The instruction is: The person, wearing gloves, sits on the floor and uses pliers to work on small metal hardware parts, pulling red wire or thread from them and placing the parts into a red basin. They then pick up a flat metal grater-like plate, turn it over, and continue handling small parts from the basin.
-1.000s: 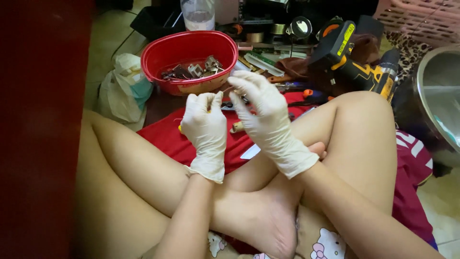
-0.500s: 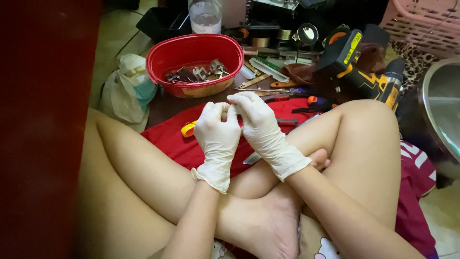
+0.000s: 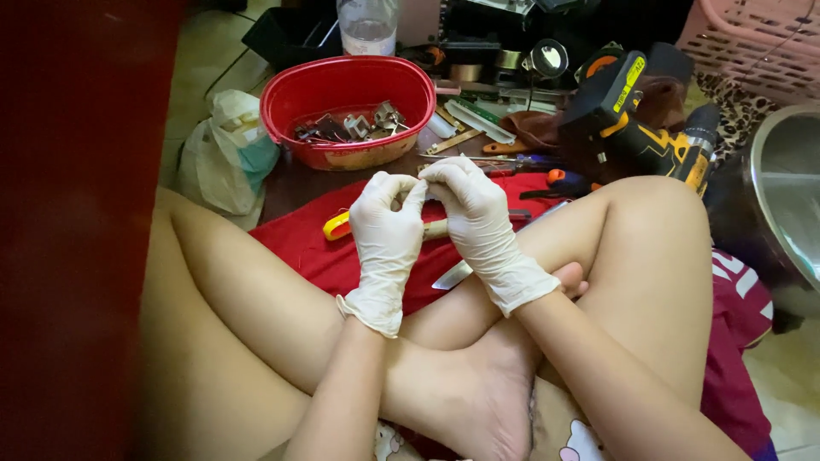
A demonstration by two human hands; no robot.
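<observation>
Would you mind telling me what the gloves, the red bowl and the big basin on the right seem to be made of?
The gloves, on the left hand and right hand, look like thin white latex or similar: matte, wrinkled, skin-tight. The red bowl looks like glossy moulded plastic, with soft highlights on its rim. The basin appears to be bare metal, probably steel, grey with a dull sheen.

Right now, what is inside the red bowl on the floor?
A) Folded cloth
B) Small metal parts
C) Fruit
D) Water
B: the red bowl holds a little heap of small grey metal parts lying on its bottom, just beyond the two gloved hands.
</observation>
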